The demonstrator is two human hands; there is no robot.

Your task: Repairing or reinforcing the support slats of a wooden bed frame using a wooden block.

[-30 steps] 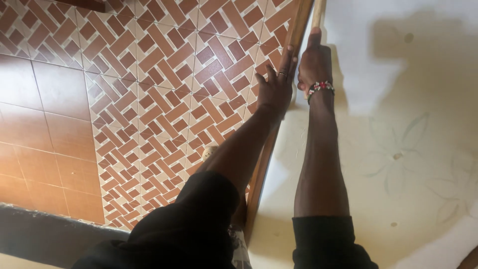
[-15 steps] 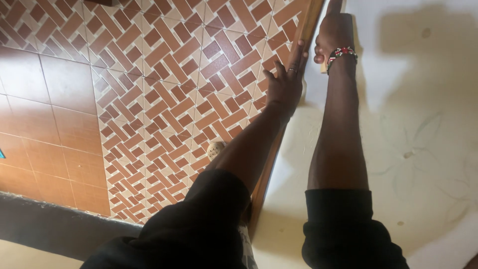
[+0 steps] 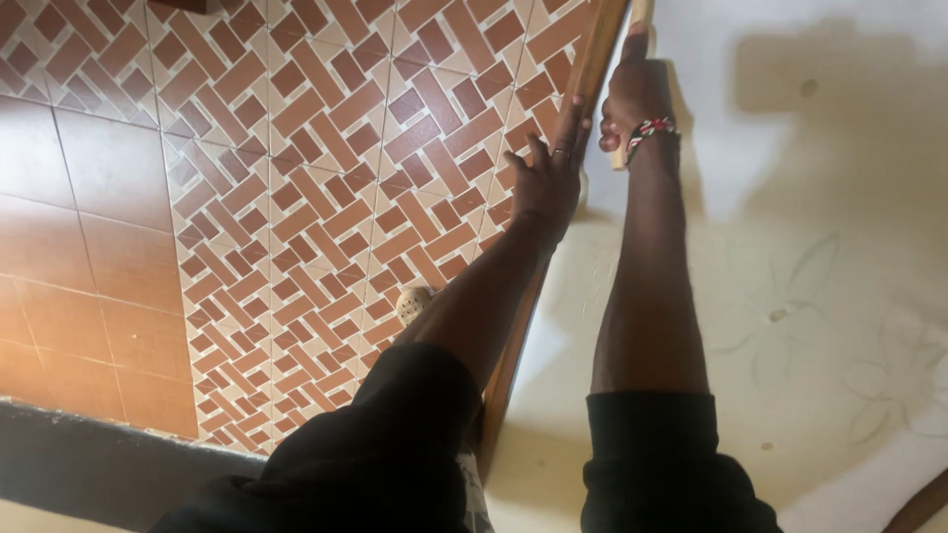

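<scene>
Fingers of the left hand (image 3: 545, 183) spread against a wooden frame (image 3: 583, 84); right hand (image 3: 632, 94) grips a pale stick (image 3: 640, 15).

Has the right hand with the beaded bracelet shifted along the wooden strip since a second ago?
Cannot tell. The right hand sits higher in view, but the wooden strip shifted with it, so the camera likely moved.

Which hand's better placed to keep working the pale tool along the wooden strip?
Right, probably. The right hand is closed around the pale tool, at the wooden strip. The left hand holds nothing: it lies open, its fingers spread against the strip's tiled side.
</scene>
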